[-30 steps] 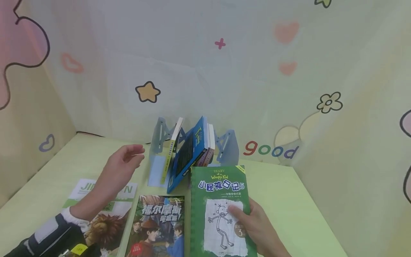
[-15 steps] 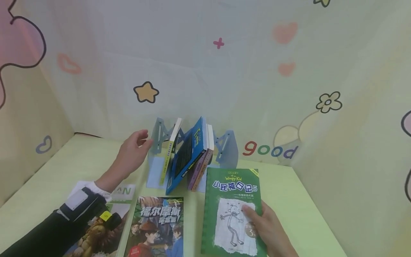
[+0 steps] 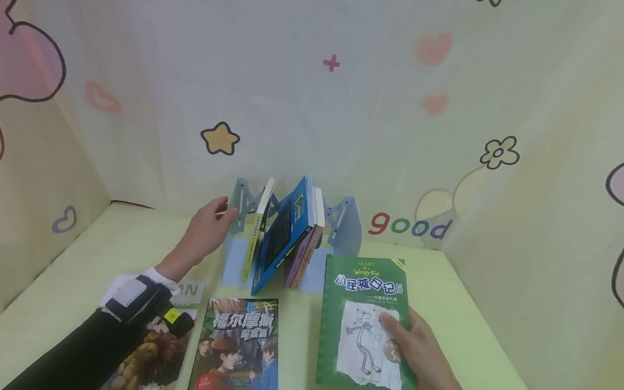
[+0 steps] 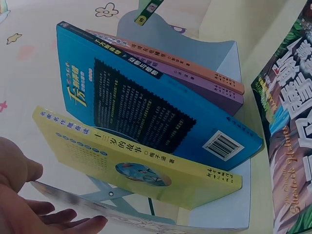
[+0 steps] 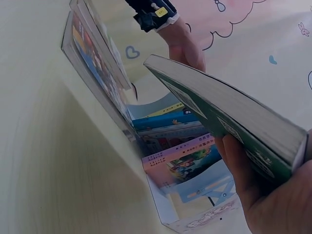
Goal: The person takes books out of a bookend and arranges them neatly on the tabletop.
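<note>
My right hand (image 3: 421, 346) holds a green Diary of a Wimpy Kid book (image 3: 363, 319), thumb on the front cover, fingers under the back. My left hand (image 3: 202, 230) is at the left end panel (image 3: 239, 203) of a blue bookend stand. In the left wrist view its thumb and loosely straight fingers (image 4: 63, 217) lie on either side of the panel's edge; firm contact cannot be told. Inside the stand, a yellow-spined book (image 4: 146, 161) leans near that panel. A blue book (image 4: 161, 107) tilts against purple (image 4: 214, 90) and orange (image 4: 195, 63) spined books.
A comic-style detective book (image 3: 239, 346) lies flat at front centre. Left of it, a lion-cover book (image 3: 156, 352) lies partly under my left forearm. The stand's right end panel (image 3: 346, 225) faces the patterned back curtain (image 3: 292, 108).
My left hand has moved right and away from me to the stand's left panel. My right hand has carried the green book to the right, uncovering the stand's lower right part.
</note>
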A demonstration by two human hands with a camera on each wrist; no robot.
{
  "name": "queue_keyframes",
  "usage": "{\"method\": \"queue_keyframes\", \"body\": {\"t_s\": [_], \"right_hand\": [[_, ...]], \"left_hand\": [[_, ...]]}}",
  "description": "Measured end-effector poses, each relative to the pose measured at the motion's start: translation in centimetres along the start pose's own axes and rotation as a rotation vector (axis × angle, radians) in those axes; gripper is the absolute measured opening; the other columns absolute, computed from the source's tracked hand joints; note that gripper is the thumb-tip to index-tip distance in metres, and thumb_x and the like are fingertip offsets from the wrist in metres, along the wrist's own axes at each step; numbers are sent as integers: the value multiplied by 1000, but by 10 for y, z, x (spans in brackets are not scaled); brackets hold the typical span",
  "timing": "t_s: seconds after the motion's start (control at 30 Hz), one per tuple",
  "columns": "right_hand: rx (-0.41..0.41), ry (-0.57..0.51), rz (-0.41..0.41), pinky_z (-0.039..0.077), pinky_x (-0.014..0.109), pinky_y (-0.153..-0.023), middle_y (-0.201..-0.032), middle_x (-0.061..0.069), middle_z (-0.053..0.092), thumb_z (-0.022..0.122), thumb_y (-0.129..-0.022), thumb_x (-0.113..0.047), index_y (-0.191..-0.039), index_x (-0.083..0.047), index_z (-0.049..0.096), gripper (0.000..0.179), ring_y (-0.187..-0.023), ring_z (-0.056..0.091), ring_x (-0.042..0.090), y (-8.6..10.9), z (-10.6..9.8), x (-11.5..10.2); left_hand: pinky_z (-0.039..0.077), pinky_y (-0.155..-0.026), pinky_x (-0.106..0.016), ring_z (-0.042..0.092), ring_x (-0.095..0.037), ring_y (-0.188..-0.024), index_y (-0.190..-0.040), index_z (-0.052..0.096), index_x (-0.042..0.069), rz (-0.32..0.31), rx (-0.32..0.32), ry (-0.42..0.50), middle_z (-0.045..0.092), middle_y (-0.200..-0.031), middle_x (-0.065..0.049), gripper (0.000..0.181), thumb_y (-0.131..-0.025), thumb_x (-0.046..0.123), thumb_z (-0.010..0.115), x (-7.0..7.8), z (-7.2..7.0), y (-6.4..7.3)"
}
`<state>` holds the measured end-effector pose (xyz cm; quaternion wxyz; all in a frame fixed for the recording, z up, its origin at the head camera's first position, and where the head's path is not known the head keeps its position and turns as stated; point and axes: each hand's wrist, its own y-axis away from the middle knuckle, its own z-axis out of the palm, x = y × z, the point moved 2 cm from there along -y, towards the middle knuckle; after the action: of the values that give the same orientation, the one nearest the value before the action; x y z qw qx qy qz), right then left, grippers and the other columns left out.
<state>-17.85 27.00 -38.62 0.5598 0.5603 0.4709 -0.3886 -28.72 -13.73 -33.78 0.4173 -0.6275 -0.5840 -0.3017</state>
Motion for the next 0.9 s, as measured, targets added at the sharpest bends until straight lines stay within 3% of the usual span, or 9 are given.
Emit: {"method": "queue_keyframes", "body": {"t_s": [0.3,0.4,0.5,0.67,0.9], "right_hand": [[-25,-22,7,62,43,-75,-108,14,76,59,-106,-33,-150,-9,39,54,-87,76,33,2,-2,2],[-44,-16,6,62,44,-76,-111,15,75,59,-106,-34,-152,-8,38,57,-90,76,35,3,-3,6],[-54,-3,-2,62,45,-76,-112,16,75,58,-106,-34,-153,-7,37,59,-90,76,36,2,-5,9],[-76,11,-3,62,45,-75,-112,16,75,56,-107,-34,-155,-3,34,61,-88,76,35,0,-4,15],[-149,16,9,62,46,-76,-109,17,75,59,-106,-35,-154,0,33,65,-89,76,34,-2,-1,28]], "left_hand": [[52,-99,-58,55,-48,-130,-157,35,-2,13,-21,-68,45,-153,-29,52,-113,27,33,1,4,-8],[59,-84,-48,61,-47,-121,-156,34,-3,14,-23,-134,49,-148,-32,51,-113,24,28,2,6,-10],[57,-67,-38,66,-43,-106,-154,33,-7,43,-18,-221,55,-139,-34,50,-112,19,26,3,8,-12],[53,-54,-31,68,-35,-84,-151,29,-12,85,-15,-341,61,-120,-34,47,-110,9,35,8,11,-10],[51,-49,-29,69,-34,-77,-152,25,-9,23,0,-353,63,-113,-33,50,-107,6,39,7,16,-6]]}}
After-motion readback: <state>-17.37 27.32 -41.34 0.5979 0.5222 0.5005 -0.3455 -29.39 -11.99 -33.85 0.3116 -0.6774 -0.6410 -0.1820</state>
